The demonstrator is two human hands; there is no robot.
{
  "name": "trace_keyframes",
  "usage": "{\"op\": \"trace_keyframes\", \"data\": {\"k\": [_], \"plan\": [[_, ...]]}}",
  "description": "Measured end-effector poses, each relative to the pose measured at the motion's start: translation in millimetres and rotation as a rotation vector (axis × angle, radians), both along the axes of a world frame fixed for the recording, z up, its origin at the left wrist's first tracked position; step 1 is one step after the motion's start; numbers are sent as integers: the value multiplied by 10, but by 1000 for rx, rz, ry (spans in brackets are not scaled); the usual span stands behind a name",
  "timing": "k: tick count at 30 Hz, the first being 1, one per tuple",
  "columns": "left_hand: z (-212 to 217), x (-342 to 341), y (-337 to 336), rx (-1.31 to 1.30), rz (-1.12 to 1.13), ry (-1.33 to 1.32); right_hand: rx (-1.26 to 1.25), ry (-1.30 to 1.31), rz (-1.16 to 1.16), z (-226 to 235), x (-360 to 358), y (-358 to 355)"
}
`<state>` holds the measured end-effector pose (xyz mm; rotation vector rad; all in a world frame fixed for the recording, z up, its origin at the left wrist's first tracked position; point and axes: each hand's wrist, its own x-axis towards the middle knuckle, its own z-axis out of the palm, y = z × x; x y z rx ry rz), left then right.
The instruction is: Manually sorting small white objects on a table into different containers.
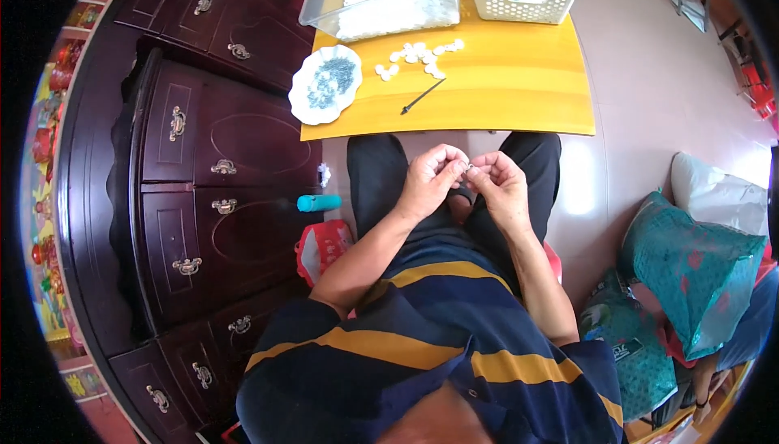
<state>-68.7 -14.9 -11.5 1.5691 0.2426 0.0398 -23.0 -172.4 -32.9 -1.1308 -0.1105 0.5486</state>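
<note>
My left hand (pixel 428 180) and my right hand (pixel 503 189) meet above my lap, just off the near edge of the yellow table (pixel 511 99). Thumbs and fingers of both pinch one small pale piece (pixel 469 167); its kind is too small to make out, and fingertips partly cover it. On the table, a scalloped white plate (pixel 302 91) at the left holds many tiny dark, metallic-looking bits. Several small white round pieces (pixel 418 55) lie scattered in the middle. Nearer me rests a thin black pointed tool (pixel 423 97), slanting and untouched.
A clear plastic bin (pixel 314 12) full of white pieces and a white perforated basket (pixel 540 10) stand at the table's far side. Dark wooden cabinets (pixel 251 144) line the left. A turquoise cylinder (pixel 319 203) is beside them. Large teal bags (pixel 690 274) fill the right.
</note>
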Motion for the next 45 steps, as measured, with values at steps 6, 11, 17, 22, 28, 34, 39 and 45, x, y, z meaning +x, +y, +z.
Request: {"op": "trace_keyframes", "data": {"k": [6,11,17,22,28,34,39,45], "plan": [[209,234,472,103,137,-17,106,55,-27,6,44,-41],[-37,740,1338,922,353,-288,122,53,-20,44,62,-27],[-148,953,1431,1262,353,-249,93,69,-23,26,87,-45],[-257,962,1435,1314,393,-323,83,56,-23,47,98,-51],[-174,926,1390,1107,327,-129,93,68,-9,48,84,-47],[-180,943,1405,1161,329,-108,92,56,-11,33,84,-58],[-201,937,1373,1178,334,-200,98,58,-6,19,80,-48],[-212,889,1410,1069,290,-274,98,53,-2,43,72,-51]]}}
